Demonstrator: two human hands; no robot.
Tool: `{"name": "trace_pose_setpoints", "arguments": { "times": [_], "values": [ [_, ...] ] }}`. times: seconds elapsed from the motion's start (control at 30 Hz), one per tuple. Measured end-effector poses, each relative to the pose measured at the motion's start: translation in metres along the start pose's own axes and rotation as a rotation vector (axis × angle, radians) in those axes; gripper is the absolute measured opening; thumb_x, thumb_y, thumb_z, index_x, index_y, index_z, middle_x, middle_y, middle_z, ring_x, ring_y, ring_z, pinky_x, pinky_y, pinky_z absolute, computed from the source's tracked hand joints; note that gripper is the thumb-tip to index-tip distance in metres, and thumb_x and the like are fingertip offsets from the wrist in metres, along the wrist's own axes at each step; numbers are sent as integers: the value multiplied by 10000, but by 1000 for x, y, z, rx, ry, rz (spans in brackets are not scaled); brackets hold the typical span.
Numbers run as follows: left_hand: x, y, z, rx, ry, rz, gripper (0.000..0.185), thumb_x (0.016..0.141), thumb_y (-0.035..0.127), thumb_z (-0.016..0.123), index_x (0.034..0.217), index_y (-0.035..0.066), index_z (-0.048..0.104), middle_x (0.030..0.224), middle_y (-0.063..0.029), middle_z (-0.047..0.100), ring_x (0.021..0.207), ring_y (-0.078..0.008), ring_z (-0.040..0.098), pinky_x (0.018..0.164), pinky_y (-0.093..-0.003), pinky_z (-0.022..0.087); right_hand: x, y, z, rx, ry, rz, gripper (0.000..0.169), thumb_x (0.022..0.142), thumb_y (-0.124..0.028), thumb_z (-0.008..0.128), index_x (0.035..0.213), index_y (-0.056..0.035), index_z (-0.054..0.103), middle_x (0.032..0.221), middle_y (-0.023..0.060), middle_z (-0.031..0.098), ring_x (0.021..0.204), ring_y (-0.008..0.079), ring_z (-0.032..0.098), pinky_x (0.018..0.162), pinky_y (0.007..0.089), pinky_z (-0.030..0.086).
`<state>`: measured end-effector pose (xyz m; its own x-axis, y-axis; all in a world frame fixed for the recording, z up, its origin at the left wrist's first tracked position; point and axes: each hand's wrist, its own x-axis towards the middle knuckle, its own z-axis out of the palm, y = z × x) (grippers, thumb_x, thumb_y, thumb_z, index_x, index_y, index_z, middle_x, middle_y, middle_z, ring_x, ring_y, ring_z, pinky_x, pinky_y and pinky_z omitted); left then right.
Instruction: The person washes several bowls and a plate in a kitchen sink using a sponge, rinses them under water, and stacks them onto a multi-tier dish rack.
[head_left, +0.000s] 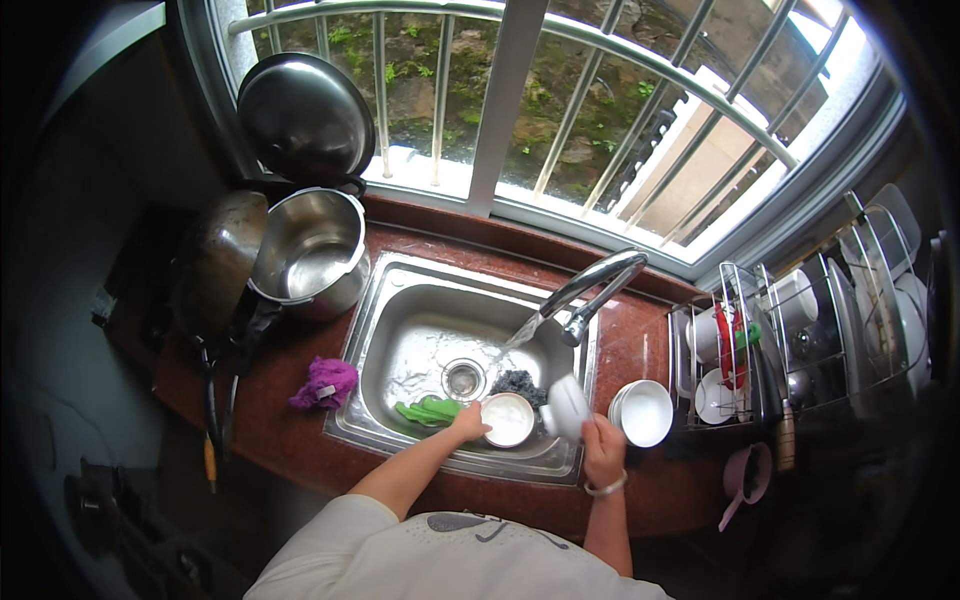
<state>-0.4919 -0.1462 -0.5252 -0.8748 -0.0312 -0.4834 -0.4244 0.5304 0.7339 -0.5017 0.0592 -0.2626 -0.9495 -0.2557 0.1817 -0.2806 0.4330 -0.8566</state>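
My left hand grips the rim of a bowl low in the stainless-steel sink. In my right hand is a white bowl, tilted on its side over the sink's right edge and slightly blurred. Water runs from the chrome faucet into the basin, near the drain. A dark mesh scrubber lies behind the bowls. Beside my left hand there is a green thing, perhaps a cloth or glove. White bowls are stacked on the counter to the right.
A purple cloth lies left of the sink. Behind it stand a steel pot, a wok and a large lid. At right, a wire dish rack holds dishes, with a pink ladle below. A barred window borders the back.
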Motion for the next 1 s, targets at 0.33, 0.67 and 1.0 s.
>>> {"name": "trace_pose_setpoints", "arguments": {
  "times": [0.33,0.67,1.0],
  "values": [
    [47,-36,12,-439,-83,-241,434,725,-39,462,1153,30,468,1003,-187,568,776,-317,623,487,-404,556,-5,35,-51,-925,200,-233,143,733,-112,615,685,-48,496,659,100,504,647,281,509,585,384,394],
    [71,12,-18,-874,-69,-270,463,780,-71,320,1238,-7,328,1112,-174,506,812,-322,617,525,-395,562,-8,81,-51,-1061,152,-135,152,713,-128,634,695,-57,501,675,86,511,658,273,503,646,382,380],
    [95,46,-19,-1215,-1,-287,816,734,-139,316,1345,222,-87,1246,-249,338,931,-371,574,704,-492,538,10,45,15,-676,163,-349,216,742,-82,556,946,-19,583,944,134,578,902,259,551,797,364,436]
  ]
}}
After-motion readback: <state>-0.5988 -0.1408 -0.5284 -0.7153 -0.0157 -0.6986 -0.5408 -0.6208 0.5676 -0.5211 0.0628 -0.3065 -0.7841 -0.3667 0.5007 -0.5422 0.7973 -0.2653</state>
